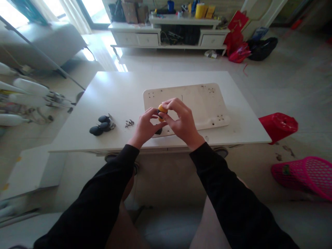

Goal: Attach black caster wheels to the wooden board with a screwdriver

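Note:
A short yellow-and-black screwdriver [162, 110] stands roughly upright over the near left corner of a beige board [193, 103]. My right hand [183, 119] grips its handle between thumb and fingers. From the other side, my left hand [146, 126] closes its thumb and fingertips around the handle's lower part. Under my fingers a black caster wheel [158, 131] shows in part at the board's edge; the screwdriver's tip is hidden. Groups of small holes mark the board's other corners. To the left lie a few black caster wheels [104, 126] and a small pile of screws [129, 123].
The white table [121, 90] has its near edge just in front of my lap. On the right, a red container [280, 126] and a pink basket [298, 174] are on the floor. A white cabinet [145, 38] with clutter stands beyond the table.

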Demonstrator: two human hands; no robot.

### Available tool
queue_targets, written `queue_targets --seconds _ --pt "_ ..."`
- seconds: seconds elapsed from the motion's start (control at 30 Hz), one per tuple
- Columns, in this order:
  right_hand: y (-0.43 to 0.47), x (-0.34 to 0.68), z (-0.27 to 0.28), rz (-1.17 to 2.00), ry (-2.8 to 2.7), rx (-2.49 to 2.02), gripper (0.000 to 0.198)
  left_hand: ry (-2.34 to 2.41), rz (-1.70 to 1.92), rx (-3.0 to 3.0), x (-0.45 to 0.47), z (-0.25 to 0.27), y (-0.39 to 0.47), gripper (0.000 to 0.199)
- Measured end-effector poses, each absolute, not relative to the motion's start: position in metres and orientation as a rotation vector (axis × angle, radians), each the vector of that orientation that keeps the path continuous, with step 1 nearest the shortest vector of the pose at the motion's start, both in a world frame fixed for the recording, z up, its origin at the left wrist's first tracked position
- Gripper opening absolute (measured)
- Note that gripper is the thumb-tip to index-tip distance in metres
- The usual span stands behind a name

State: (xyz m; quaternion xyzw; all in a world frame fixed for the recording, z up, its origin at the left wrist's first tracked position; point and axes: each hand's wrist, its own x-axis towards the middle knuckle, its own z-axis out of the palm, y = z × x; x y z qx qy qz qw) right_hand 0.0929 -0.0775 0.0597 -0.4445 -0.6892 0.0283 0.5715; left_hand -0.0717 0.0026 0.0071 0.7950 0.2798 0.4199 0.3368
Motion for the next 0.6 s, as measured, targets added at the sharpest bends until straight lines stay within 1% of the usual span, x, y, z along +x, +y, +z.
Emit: queue_targets --seconds 0.1,0.2,0.3,0.33,0.43,0.47,0.5,0.53,0.6 --pt "-0.081 0.093 0.058 0.027 -1.637 -1.04 0.008 0.739 1.155 2.027 -0.066 0.011 0.001 0.016" --pt "-0.083 0.093 0.056 0.014 -1.653 -1.019 0.021 0.722 1.102 2.001 -0.067 0.014 0.004 0.015" --pt "-0.081 0.094 0.056 0.034 -1.669 -1.016 0.025 0.678 1.028 1.974 -0.069 0.014 0.007 0.017" --pt "-0.08 0.094 0.056 0.035 -1.665 -1.018 0.025 0.658 1.019 1.958 -0.07 0.013 0.008 0.02" --pt "-0.076 0.093 0.057 0.018 -1.607 -1.03 0.018 0.628 1.006 1.917 -0.069 0.004 0.01 0.043" --pt "-0.075 0.093 0.057 0.01 -1.584 -1.035 0.016 0.642 1.003 1.906 -0.068 0.0 0.01 0.048" --pt "-0.075 0.092 0.057 0.002 -1.568 -1.038 0.014 0.666 1.0 1.896 -0.067 -0.004 0.011 0.048" --pt "-0.075 0.091 0.057 -0.003 -1.563 -1.039 0.014 0.696 1.002 1.888 -0.066 -0.008 0.011 0.045" --pt "-0.077 0.09 0.058 0.003 -1.583 -1.035 0.017 0.769 1.015 1.885 -0.063 -0.012 0.012 0.031"
